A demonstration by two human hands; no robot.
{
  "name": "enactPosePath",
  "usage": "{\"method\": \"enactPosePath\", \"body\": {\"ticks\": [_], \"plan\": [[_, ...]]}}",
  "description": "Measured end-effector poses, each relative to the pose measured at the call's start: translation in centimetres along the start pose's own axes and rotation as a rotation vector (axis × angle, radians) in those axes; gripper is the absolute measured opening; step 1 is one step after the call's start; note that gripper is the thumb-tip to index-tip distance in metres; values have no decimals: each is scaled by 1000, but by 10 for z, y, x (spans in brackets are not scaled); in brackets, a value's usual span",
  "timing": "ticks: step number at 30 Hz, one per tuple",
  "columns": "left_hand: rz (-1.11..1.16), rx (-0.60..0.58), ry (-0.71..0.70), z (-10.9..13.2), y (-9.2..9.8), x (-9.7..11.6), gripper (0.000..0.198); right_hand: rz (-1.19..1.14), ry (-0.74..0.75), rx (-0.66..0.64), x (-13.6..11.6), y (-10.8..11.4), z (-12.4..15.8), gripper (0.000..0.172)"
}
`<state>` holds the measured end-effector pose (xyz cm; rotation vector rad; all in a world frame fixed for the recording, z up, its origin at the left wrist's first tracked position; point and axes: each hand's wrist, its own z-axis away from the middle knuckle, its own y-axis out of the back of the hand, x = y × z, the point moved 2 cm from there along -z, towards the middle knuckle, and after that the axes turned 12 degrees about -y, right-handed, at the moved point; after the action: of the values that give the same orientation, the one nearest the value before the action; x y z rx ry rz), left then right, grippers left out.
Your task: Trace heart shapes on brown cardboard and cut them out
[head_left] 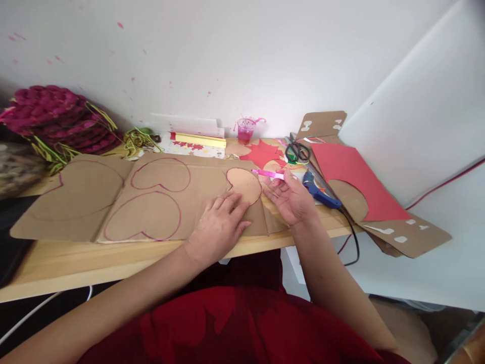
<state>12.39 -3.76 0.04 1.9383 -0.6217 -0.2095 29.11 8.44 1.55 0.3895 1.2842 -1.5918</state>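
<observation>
On the cardboard sheet (206, 184), the left hand (220, 220) lies with its grip open, fingers on a peach heart cutout (245, 184) near the sheet's right end. At that same end, the right hand (291, 199) has its grip closed on a pink marker (268, 174). Purple heart outlines (160, 175) mark the sheet's left half, and a blue glue gun (321, 193) lies right of it on the worktop (94, 263).

Bright, diffuse light washes the wall (182, 65), shadow gathers beneath the table (56, 259), and outer edges look stretched
</observation>
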Motion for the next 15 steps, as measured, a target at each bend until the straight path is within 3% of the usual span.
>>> {"method": "enactPosePath", "body": {"ticks": [10,15], "plan": [[1,-32,-18,1,7,5,30,11,-7,8,4,-4,-1,30],[2,-14,-30,3,6,4,30,7,-23,32,3,-7,0,22]]}}
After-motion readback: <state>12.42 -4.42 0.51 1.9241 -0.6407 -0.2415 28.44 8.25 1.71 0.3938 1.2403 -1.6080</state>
